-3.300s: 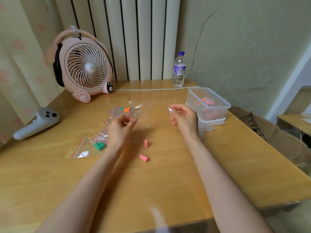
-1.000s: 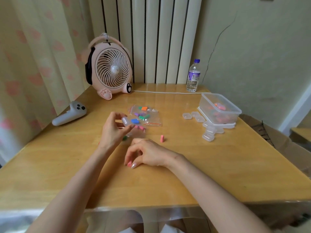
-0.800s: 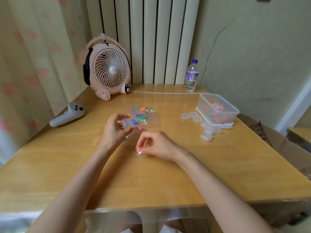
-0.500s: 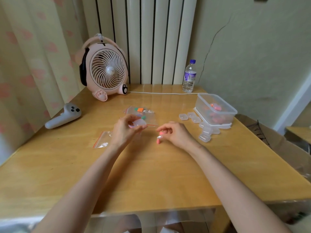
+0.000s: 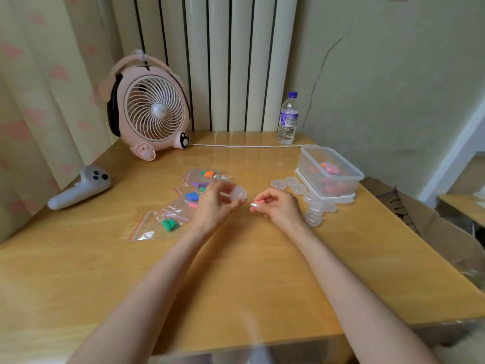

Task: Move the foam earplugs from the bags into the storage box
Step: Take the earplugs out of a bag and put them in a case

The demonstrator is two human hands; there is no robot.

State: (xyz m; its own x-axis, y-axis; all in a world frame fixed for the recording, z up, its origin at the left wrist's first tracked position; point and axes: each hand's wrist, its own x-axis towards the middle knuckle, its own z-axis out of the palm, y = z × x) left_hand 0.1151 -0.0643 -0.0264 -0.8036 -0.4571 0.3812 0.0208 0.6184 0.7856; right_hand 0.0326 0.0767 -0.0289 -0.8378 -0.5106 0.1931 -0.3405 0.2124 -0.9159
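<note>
Above the wooden table (image 5: 236, 285), the left hand (image 5: 214, 206) has its grip on a small clear case (image 5: 237, 193); the right hand (image 5: 279, 206) pinches a pink earplug (image 5: 258, 199) beside it; zip bags (image 5: 181, 203) of coloured earplugs lie left; the storage box (image 5: 329, 173), holding pink earplugs, sits farther right

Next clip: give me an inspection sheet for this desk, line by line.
Surface: wooden table, glossy.
Job's things: bags of coloured earplugs; storage box holding some earplugs; small clear cases beside it.
Clutter: pink fan, water bottle, white controller.
Grippers: left hand holds a small clear case; right hand pinches pink earplugs.
Cables: white cable from the fan.
Surroundings: radiator, curtain, cracked wall.
</note>
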